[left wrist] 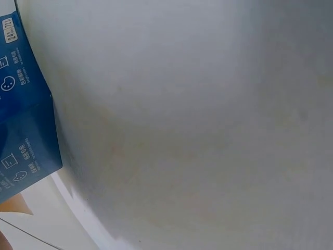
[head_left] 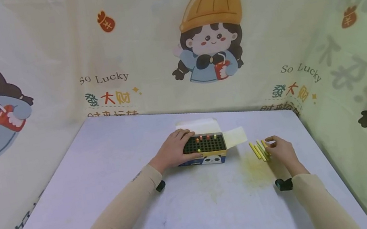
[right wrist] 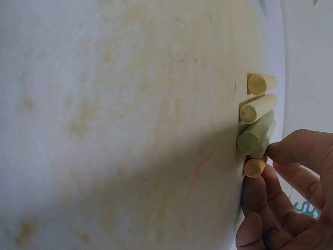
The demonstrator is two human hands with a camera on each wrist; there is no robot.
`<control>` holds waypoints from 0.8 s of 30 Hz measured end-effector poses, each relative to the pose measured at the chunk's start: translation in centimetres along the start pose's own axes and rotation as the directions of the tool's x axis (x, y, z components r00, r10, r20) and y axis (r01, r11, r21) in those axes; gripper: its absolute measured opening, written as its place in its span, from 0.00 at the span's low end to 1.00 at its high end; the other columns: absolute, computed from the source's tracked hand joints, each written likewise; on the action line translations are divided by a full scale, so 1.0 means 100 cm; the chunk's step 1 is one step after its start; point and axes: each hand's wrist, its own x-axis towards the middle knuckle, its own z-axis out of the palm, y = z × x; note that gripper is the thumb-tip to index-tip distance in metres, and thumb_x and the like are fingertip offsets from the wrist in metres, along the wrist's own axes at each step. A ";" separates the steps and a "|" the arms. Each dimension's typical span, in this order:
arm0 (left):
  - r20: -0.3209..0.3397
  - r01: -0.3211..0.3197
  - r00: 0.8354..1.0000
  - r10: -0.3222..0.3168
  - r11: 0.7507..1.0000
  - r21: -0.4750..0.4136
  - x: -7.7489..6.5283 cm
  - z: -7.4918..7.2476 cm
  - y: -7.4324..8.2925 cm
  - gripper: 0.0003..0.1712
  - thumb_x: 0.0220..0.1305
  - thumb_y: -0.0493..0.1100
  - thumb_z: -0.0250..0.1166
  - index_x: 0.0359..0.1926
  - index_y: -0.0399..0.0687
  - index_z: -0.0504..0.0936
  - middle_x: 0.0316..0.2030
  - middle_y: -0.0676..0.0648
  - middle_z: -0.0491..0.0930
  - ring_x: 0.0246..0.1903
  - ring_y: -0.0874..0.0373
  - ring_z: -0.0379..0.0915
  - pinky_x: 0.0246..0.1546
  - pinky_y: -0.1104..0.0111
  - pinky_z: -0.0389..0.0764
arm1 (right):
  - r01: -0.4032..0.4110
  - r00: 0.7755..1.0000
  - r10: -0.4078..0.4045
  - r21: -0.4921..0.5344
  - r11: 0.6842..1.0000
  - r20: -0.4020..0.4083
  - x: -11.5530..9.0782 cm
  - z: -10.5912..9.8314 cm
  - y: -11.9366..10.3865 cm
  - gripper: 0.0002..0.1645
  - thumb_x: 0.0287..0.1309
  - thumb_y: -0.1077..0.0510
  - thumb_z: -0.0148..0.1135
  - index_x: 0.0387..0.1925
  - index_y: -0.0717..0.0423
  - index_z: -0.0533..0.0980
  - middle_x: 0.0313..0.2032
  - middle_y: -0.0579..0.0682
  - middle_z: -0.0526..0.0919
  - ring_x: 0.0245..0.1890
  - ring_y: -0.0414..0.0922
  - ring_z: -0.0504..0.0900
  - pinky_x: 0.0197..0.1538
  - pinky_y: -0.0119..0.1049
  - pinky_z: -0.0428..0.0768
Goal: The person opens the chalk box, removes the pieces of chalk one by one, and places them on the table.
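A chalk box [head_left: 213, 159] with a panda on its blue and yellow front lies on the table, flaps open. Its black holed insert [head_left: 207, 144] bears several chalk sticks, mostly along the back. My left hand [head_left: 174, 149] grips the box's left end, fingers over the back and thumb along the front. Blue printed sides of the box [left wrist: 28, 140] fill the left edge of the left wrist view. Right of the box, my right hand [head_left: 281, 151] pinches an orange chalk stick [right wrist: 255, 167] at the end of a row. Beside it lie green chalk [right wrist: 252, 139] and yellow chalk [right wrist: 260, 83].
The white table [head_left: 194, 219] carries yellowish chalk stains in front of the sticks. A white side flap [head_left: 235, 137] sticks out toward the chalk row. Printed cloth [head_left: 147, 55] hangs behind the table and along both sides.
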 end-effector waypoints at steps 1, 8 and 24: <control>0.001 0.001 1.000 -0.001 1.000 0.001 -0.001 0.000 0.000 0.53 0.65 0.81 0.54 0.80 0.55 0.61 0.74 0.45 0.65 0.75 0.47 0.59 0.76 0.52 0.60 | -0.001 1.000 0.001 -0.001 1.000 0.003 0.000 0.000 -0.001 0.28 0.69 0.57 0.55 0.66 0.65 0.72 0.57 0.72 0.80 0.52 0.65 0.82 0.47 0.49 0.82; 0.010 -0.011 1.000 0.011 1.000 -0.023 -0.004 0.000 -0.001 0.54 0.67 0.79 0.54 0.81 0.52 0.59 0.77 0.44 0.62 0.77 0.47 0.56 0.77 0.53 0.58 | 0.052 0.984 -0.049 0.013 0.999 -0.169 -0.003 -0.002 -0.015 0.25 0.74 0.53 0.49 0.62 0.62 0.77 0.55 0.68 0.82 0.49 0.62 0.83 0.42 0.48 0.81; 0.052 -0.034 0.998 0.032 0.999 0.027 -0.002 0.001 -0.003 0.55 0.70 0.78 0.51 0.83 0.49 0.51 0.82 0.47 0.52 0.81 0.51 0.46 0.80 0.57 0.49 | 0.470 0.875 -0.471 -0.044 0.882 -0.113 -0.030 0.028 -0.174 0.14 0.72 0.59 0.61 0.52 0.61 0.83 0.46 0.57 0.87 0.45 0.53 0.86 0.48 0.49 0.85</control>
